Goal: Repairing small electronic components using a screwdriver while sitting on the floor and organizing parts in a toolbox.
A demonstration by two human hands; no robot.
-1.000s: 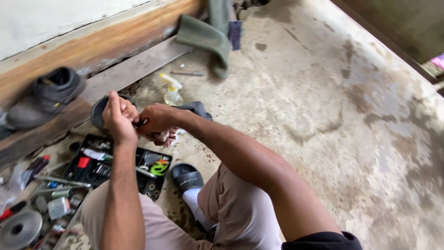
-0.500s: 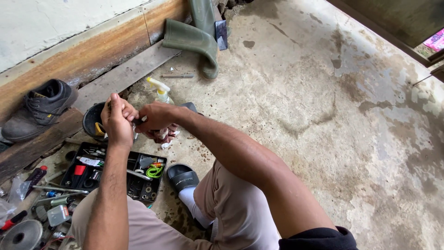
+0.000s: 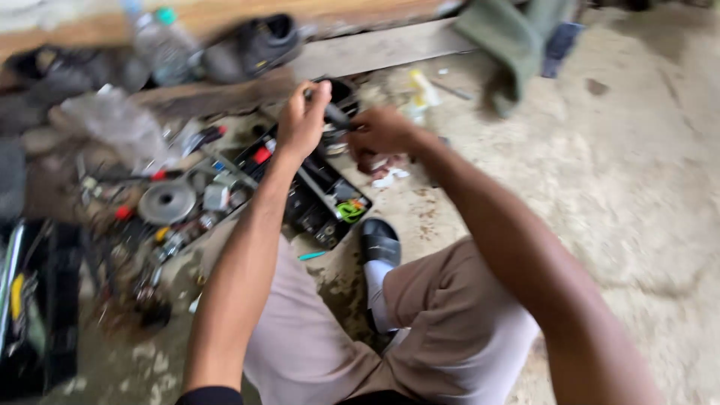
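Observation:
My left hand [image 3: 301,120] is raised over the open black tool case [image 3: 311,191], fingers closed around a small dark tool or part [image 3: 335,115]. Just to its right, my right hand [image 3: 381,133] pinches the other end of the same small object. The frame is blurred, so I cannot tell exactly what the object is. Beneath the hands the tool case holds red, green and metal bits. My knees in beige trousers and one black shoe [image 3: 379,240] with a white sock fill the lower part of the view.
Loose tools and a round metal disc [image 3: 166,201] are scattered left of the case. A dark shoe [image 3: 259,45] and a plastic bottle [image 3: 161,41] lie by the wooden plank [image 3: 375,52] at the top. A green boot [image 3: 517,34] lies at upper right. Bare concrete floor [image 3: 622,187] spreads right.
The view has swung left and down, bringing more scattered tools and a bottle into sight. Both hands stay together on the small object above the tool case.

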